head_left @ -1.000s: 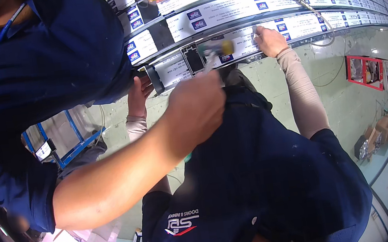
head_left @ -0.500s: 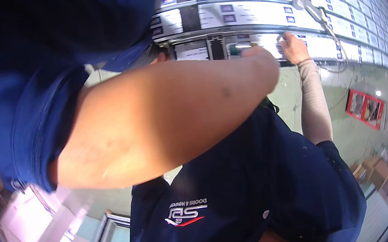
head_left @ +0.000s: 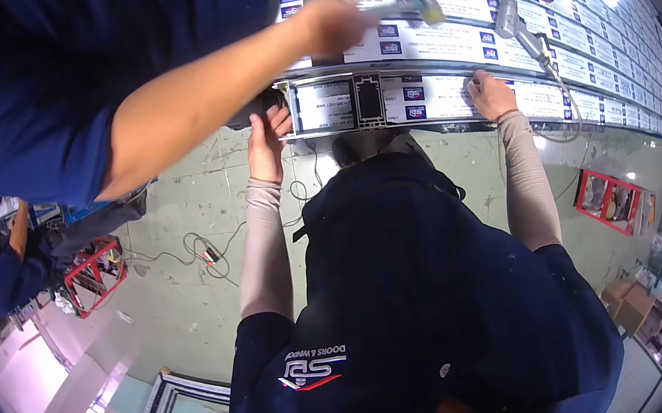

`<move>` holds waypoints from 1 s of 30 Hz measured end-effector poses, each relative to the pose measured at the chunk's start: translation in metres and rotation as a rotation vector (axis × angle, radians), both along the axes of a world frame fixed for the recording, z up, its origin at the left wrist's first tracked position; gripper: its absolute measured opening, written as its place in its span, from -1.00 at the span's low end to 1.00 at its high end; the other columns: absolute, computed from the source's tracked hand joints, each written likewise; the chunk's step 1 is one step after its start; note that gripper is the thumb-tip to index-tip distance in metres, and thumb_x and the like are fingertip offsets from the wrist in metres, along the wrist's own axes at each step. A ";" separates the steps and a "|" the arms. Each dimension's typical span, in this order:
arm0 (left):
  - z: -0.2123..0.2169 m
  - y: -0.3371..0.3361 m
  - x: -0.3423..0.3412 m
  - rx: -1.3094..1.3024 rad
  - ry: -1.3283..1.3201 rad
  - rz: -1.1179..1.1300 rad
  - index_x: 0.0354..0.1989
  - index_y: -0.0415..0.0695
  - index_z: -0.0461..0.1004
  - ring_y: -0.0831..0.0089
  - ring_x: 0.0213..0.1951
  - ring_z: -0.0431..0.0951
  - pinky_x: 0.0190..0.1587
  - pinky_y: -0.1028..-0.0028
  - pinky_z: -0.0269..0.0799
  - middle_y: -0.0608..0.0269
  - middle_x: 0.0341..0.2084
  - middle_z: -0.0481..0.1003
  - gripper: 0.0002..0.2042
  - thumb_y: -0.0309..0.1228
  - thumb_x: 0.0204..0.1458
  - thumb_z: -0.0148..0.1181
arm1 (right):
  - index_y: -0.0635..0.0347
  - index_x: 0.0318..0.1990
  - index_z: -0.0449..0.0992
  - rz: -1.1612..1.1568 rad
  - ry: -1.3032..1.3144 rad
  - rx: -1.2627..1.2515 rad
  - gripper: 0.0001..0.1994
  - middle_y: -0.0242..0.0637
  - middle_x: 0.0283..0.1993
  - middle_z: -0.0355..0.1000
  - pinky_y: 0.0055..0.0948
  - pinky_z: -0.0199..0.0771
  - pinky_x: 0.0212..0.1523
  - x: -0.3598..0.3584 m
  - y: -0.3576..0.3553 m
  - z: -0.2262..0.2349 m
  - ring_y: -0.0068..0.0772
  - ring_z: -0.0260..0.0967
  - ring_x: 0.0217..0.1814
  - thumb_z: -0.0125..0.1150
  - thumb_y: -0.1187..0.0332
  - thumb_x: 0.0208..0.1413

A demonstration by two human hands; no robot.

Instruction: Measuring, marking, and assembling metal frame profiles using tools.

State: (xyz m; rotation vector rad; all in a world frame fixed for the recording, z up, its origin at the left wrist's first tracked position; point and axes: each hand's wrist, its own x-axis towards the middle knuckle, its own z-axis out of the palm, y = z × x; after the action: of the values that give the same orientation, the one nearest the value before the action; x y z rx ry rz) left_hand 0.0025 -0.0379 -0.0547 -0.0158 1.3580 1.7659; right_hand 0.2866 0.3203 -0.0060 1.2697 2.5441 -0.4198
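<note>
The left hand is gripping the end of the aluminium profile; the right hand is pressing flat on it. The profile is lying on the label-covered bench, above a grey-green floor carrying cables.

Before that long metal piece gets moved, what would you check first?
1. Left hand at the cut end of the metal profile: ok, touching it.
2. Right hand farther along the profile: ok, resting on its upper edge.
3. Fingers gripping firmly: cannot tell, the grasp itself is not visible.
4. Co-worker's hand with the green-tipped tool out of the way: not ok, that arm reaches across just above the profile.
5. Cable on the floor clear of the feet: cannot tell, the torso hides the feet.
</note>
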 end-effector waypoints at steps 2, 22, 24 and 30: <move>-0.005 -0.011 0.011 -0.072 0.019 0.042 0.21 -0.28 0.26 0.40 0.13 0.37 0.14 0.36 0.23 0.16 0.10 0.42 -0.31 0.17 0.26 -0.27 | 0.14 -0.06 0.46 -0.044 0.040 -0.013 -0.70 0.03 -0.20 0.54 -0.03 0.47 -0.09 0.002 0.000 0.000 0.13 0.49 -0.12 0.11 0.19 0.14; 0.138 0.071 0.015 0.007 -2.469 1.234 -0.16 -0.09 0.52 0.45 -0.13 0.51 -0.14 0.46 0.42 0.29 -0.25 0.54 -0.76 -0.21 0.14 0.10 | 0.20 -0.09 0.46 0.011 -0.050 0.049 -0.69 0.12 -0.23 0.52 0.04 0.45 -0.10 0.007 0.003 -0.013 0.19 0.48 -0.16 0.08 0.18 0.13; 0.131 0.073 0.017 -0.048 -2.444 1.364 -0.24 -0.07 0.51 0.44 -0.17 0.51 -0.18 0.45 0.42 0.31 -0.35 0.52 -0.81 -0.23 0.13 0.10 | 0.24 -0.15 0.50 0.124 -0.053 0.051 -0.67 0.16 -0.23 0.50 0.04 0.46 -0.10 0.012 0.007 -0.018 0.22 0.47 -0.17 0.08 0.16 0.09; 0.082 0.054 0.014 -0.056 -2.442 2.051 -0.71 -0.04 0.55 0.29 -0.39 0.35 -0.37 0.39 0.36 0.34 -0.63 0.45 -0.83 -0.26 -0.26 0.14 | 0.12 -0.10 0.42 -0.100 0.070 -0.001 -0.65 0.13 -0.24 0.52 0.07 0.46 -0.14 -0.002 -0.010 0.011 0.21 0.48 -0.17 0.10 0.08 0.09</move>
State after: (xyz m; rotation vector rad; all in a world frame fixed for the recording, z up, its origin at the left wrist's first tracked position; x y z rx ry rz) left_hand 0.0169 0.0160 0.0276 2.7537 1.0429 -0.7688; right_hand 0.2847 0.3102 0.0045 1.4105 2.5440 -0.4947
